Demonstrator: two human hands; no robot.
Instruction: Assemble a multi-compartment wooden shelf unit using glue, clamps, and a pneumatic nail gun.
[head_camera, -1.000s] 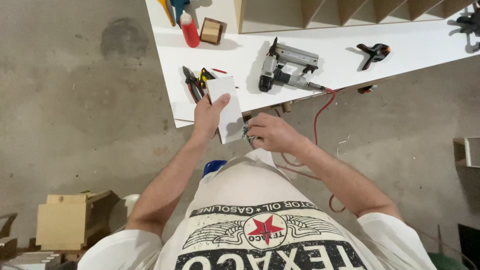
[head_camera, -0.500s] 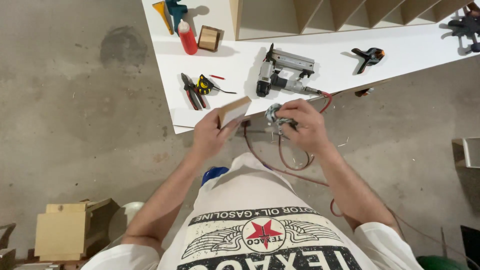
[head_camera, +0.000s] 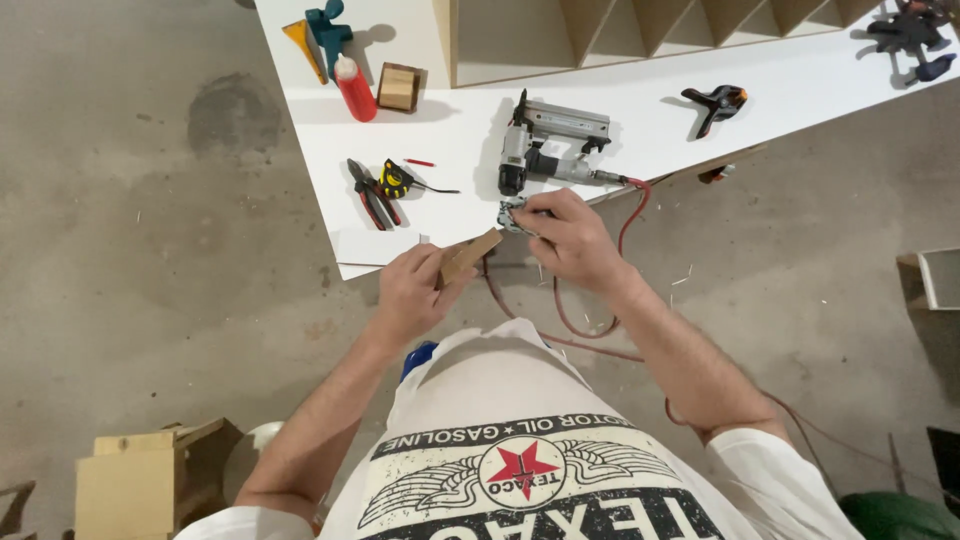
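My left hand (head_camera: 412, 290) grips a small flat wooden board (head_camera: 470, 255) at the near edge of the white worktable (head_camera: 640, 110), with the board tilted edge-on. My right hand (head_camera: 565, 235) is closed on a small crumpled grey thing (head_camera: 511, 214) just right of the board. A grey nail gun (head_camera: 550, 140) lies on the table right behind my right hand, and its red air hose (head_camera: 625, 235) loops down past my wrist to the floor.
On the table lie red-handled pliers (head_camera: 368, 192), a yellow tape measure (head_camera: 397, 179), a red glue bottle (head_camera: 354, 88), a small wooden box (head_camera: 398, 87) and black spring clamps (head_camera: 716, 103). A wooden divided shelf unit (head_camera: 640, 30) stands at the back. A wooden crate (head_camera: 130, 480) sits on the concrete floor at left.
The board in my left hand has turned from showing its white face to edge-on. My right hand has risen to the table edge near the nail gun.
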